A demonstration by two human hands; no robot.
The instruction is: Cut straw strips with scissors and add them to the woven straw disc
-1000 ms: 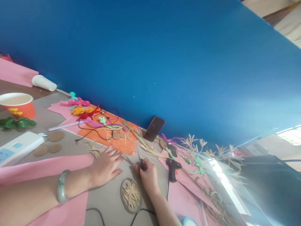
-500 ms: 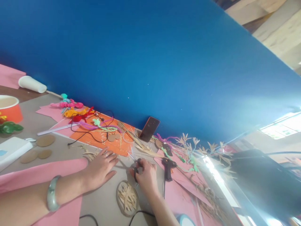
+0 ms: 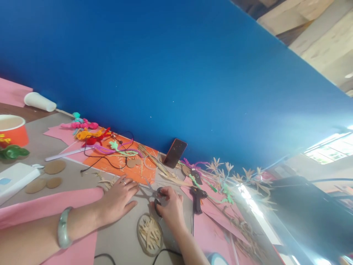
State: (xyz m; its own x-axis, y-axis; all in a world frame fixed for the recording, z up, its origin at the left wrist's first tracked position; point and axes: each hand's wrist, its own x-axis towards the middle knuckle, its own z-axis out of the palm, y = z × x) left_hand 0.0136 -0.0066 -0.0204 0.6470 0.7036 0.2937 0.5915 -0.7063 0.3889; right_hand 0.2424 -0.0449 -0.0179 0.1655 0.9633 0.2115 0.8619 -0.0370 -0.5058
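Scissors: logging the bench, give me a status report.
Left hand flat on table, open. Right hand gripping scissors handles, blades low over table. Glue gun close beside right hand.

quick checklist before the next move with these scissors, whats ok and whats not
1. Right hand grips the scissors by the handles: ok.
2. Left hand lies flat on the table: ok.
3. Left fingertips clear of the blades: cannot tell, they lie very close.
4. Blades open or shut: cannot tell, too blurred.
5. Glue gun lies apart from the right hand: ok.
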